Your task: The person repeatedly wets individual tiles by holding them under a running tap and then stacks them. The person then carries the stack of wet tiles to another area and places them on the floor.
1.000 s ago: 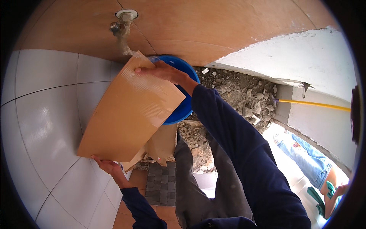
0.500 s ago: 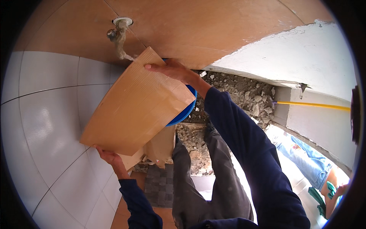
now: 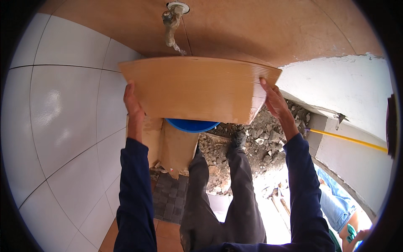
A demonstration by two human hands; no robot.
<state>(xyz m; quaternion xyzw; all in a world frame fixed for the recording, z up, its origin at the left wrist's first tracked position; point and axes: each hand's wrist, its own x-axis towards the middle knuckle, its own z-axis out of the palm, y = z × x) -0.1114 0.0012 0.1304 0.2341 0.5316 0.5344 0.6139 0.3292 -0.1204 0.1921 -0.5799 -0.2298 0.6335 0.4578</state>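
My left hand (image 3: 133,103) and my right hand (image 3: 275,98) grip opposite ends of a brown ceramic tile (image 3: 193,90) with a finely ribbed, wet-looking face turned up to me. The tile is held level from side to side, in front of the brown wall. Just beyond its far edge is a tap (image 3: 171,31), with water running from the spout. Under the tile, a blue basin (image 3: 193,126) shows only its near rim and part of its inside. The fingers beneath the tile are hidden.
Rubble (image 3: 266,138) covers the ground by my feet. More brown tiles or boards (image 3: 176,145) stand left of my legs, by a dark checkered mat (image 3: 170,197). White tiles (image 3: 63,113) line the left wall. A yellow pole (image 3: 348,140) and another person's gloved hand (image 3: 351,233) are at right.
The tile has swung from a steep slant to level, its left end raised by my left hand. My right hand has shifted right along with it. Both hands keep hold.
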